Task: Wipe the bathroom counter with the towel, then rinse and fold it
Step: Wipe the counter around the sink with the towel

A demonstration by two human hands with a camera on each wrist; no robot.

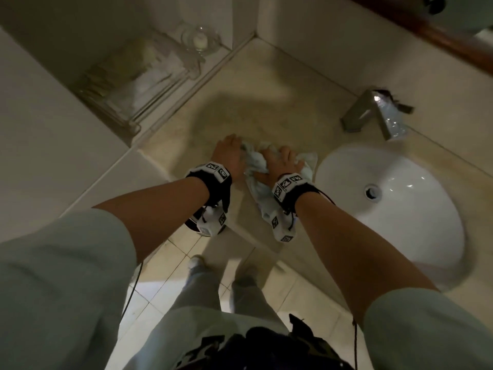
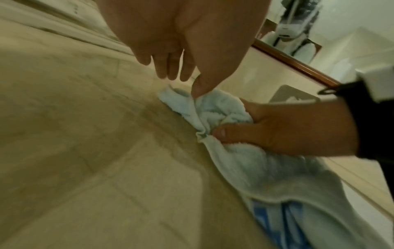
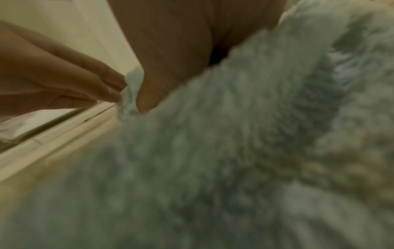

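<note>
Item: pale towel (image 1: 256, 162), bunched on counter (image 1: 266, 102) beside sink (image 1: 400, 169); right hand (image 1: 280, 158) fingers clamped round it, left hand (image 1: 229, 153) fingers straight, touching its edge; best spread flatter, wiped in overlapping strokes.

Two hands — left hand (image 1: 230, 156), right hand (image 1: 281, 162); one towel (image 1: 255, 163), one sink (image 1: 413, 225), one faucet (image 1: 362, 110).

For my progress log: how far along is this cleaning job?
Done: nothing certain; the beige stone counter shows no clear wiped patch. In hand: wiping; the right hand grips the bunched pale terry towel on it, the left hand touches its edge. Left: rinsing, since no water runs from the metal faucet into the white oval sink, then folding.
</note>
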